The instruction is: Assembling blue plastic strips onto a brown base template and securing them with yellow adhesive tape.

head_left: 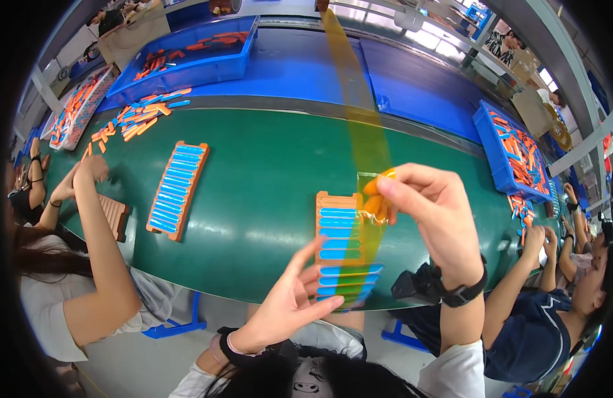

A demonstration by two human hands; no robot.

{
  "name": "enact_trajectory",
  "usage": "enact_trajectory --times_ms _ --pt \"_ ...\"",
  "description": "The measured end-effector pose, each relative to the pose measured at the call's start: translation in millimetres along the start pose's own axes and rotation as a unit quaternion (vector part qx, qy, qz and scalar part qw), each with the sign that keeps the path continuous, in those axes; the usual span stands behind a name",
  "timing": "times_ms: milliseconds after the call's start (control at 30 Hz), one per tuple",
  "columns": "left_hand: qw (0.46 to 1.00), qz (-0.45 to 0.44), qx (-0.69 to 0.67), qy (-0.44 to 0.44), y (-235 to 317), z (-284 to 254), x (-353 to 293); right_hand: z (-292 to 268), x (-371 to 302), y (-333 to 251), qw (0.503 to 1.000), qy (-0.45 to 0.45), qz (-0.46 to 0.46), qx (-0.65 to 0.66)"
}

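A wide translucent yellow tape [366, 132] runs down from above the bench to an orange slotted tray [338, 199] in front of me. My right hand [439, 212] pinches the tape to the right of the tray; orange coverings show on its fingertips. Blue strips [336, 233] lie in a row across the tray. At its near end, several blue strips with orange edges [366, 278] sit slightly askew under the tape. My left hand [286, 305] is at their left ends, fingers apart, its thumb touching the nearest ones. Its fingers are partly blurred.
A second slotted tray [178, 192] of blue strips stands left on the green table [260, 159]. Loose strips [144, 116] lie behind it. Blue bins [180, 76] [512, 156] hold more strips. Co-workers sit on both sides, one with hands at a brown slotted tray [112, 215].
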State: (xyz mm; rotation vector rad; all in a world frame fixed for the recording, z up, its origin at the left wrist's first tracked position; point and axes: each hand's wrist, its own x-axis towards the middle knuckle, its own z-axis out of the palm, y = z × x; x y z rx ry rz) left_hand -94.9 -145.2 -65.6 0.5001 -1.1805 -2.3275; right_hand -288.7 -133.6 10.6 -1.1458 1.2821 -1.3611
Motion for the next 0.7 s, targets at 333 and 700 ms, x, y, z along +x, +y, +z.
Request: enact_trajectory --times_ms 333,700 --pt "0.968 0.015 0.233 0.091 -54.6 11.4 -13.2 -25.4 12.2 64.6 0.986 -0.045 0.062 -0.146" --pt "0.640 0.136 0.757 -0.001 -74.0 11.4 -13.9 -32.0 22.3 88.9 0.967 -0.069 0.123 -0.211"
